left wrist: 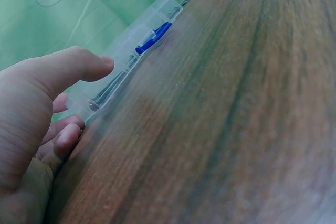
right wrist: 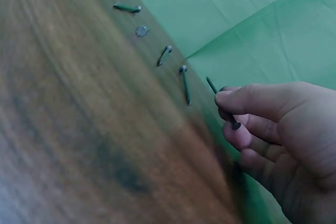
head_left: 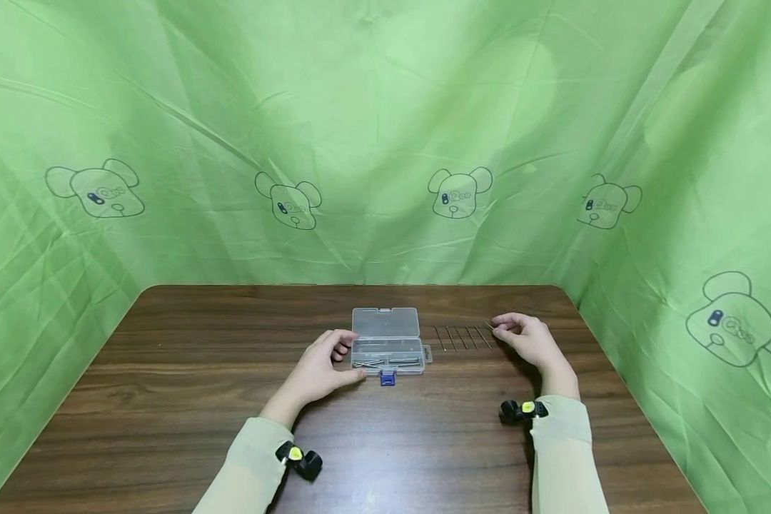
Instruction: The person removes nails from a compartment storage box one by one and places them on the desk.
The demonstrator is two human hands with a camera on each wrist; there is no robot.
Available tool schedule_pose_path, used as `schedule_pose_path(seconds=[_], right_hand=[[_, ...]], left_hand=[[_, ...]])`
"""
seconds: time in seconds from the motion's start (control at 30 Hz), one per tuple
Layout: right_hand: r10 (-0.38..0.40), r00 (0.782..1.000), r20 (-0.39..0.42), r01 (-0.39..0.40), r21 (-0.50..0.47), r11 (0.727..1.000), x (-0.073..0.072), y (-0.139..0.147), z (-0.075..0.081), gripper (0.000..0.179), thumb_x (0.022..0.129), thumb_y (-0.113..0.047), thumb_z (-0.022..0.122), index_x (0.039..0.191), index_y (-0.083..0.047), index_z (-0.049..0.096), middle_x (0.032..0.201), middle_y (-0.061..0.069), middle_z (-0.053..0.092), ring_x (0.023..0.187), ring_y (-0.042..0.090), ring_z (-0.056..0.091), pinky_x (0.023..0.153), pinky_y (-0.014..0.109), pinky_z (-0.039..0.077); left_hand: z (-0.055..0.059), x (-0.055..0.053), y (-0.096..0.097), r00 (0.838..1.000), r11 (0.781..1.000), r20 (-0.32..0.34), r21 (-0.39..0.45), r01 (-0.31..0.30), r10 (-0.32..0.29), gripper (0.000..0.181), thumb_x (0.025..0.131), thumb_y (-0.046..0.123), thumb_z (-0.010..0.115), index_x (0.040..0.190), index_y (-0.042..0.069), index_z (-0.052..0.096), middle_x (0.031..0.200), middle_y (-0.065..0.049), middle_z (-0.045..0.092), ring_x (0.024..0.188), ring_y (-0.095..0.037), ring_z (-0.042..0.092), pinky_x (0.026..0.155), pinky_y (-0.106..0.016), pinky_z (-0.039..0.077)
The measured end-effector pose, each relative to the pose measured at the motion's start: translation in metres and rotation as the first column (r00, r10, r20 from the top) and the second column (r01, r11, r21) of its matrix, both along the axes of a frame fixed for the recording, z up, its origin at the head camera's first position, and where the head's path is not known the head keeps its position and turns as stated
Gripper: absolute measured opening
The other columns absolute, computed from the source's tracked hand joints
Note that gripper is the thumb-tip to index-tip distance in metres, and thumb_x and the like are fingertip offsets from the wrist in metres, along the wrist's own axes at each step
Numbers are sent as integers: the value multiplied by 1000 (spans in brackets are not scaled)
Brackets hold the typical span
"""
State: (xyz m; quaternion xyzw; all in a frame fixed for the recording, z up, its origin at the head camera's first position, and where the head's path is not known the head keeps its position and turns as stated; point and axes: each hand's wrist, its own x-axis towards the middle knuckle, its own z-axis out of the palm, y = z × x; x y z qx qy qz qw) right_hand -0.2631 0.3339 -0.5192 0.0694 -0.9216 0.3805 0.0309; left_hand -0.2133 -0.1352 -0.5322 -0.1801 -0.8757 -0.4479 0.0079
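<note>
Beside the nail row [head_left: 462, 338], right hand [head_left: 532, 340] pinches a nail [right wrist: 222, 103].

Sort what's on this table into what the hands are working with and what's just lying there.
In use:
- thin dark metal nail, pinched in the right hand
- clear plastic compartment box, lid open, held steady by the left hand
- row of dark nails laid on the brown wooden table

Lying about:
- small blue piece in front of the box

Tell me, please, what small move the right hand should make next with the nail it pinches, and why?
Probably lower the nail onto the table beside the row of nails, parallel to them: the right hand pinches it just past the row's end.
</note>
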Motion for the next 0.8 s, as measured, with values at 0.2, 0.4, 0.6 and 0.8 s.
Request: schedule_pose_path(seconds=[0.2,0.4,0.6,0.8], right_hand=[[-11,1000,-5,11,27,1000,-1,1,-7,22,102,-16,79,121,-5,80,103,5,80,85,11,69,76,25,53],[-15,1000,-5,16,55,998,0,1,-8,19,98,-18,82,115,-9,82,92,-2,77,81,13,67,74,28,52],[-11,1000,1,11,70,997,-1,3,-8,20,97,-21,83,114,-10,83,90,-4,75,81,13,67,76,28,52],[-5,1000,12,5,60,998,0,4,-8,21,97,-20,83,115,-10,83,91,-3,76,82,14,68,77,29,53]], left_hand=[[-1,0,0,1000,1000,-14,1,0,0,68,83,33,98,140,13,67,122,0,65,103,-15,61,92,-34,55],[-2,-1,-1,1000,1000,-26,1,0,0,68,83,33,98,140,13,67,120,1,65,102,-14,61,91,-33,56],[-3,-2,-1,1000,1000,-32,0,0,0,68,82,33,99,140,14,67,120,1,65,101,-14,61,91,-33,55],[-3,-2,-1,1000,1000,-32,8,2,-2,69,82,33,99,140,13,67,120,0,65,101,-14,61,91,-33,56]])
